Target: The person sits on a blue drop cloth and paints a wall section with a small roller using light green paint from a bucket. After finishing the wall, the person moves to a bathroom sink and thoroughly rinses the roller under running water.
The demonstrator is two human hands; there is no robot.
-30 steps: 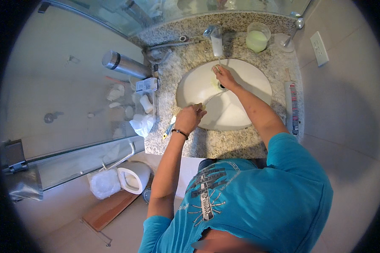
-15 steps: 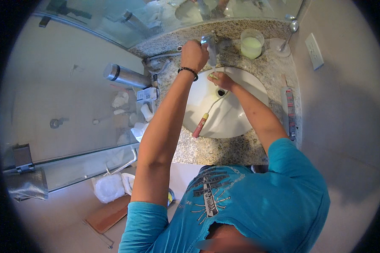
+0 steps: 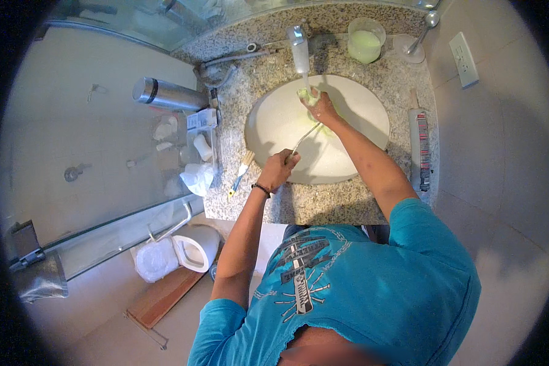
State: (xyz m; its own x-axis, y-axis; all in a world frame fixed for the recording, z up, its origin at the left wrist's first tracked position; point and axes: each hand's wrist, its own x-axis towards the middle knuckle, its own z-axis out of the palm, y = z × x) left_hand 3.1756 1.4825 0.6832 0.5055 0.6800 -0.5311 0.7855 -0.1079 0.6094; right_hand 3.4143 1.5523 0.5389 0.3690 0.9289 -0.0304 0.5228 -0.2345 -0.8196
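A small paint roller spans the white oval basin [image 3: 360, 146], its thin metal rod [image 3: 306, 137] slanting between my hands. My left hand [image 3: 277, 169] is closed round the handle end at the basin's near left rim; the handle itself is mostly hidden in the grip. Under the chrome faucet [image 3: 298, 49], my right hand [image 3: 324, 111] has its fingers curled on the pale green roller head [image 3: 307, 96]. Water runs from the spout onto it. Greenish liquid tints the basin around the right hand.
A clear tub [image 3: 365, 43] of pale green liquid stands behind the basin. Left on the granite counter [image 3: 299, 204] lie a paintbrush [image 3: 242, 174], a steel flask [image 3: 168, 94] and a hose [image 3: 222, 76]. A grey tube-like package [image 3: 419, 149] lies right. A toilet [image 3: 196, 247] stands lower left.
My left hand has left the faucet, come down toward me and taken the roller's handle, which lay across the basin's near rim. My right hand remains under the spout.
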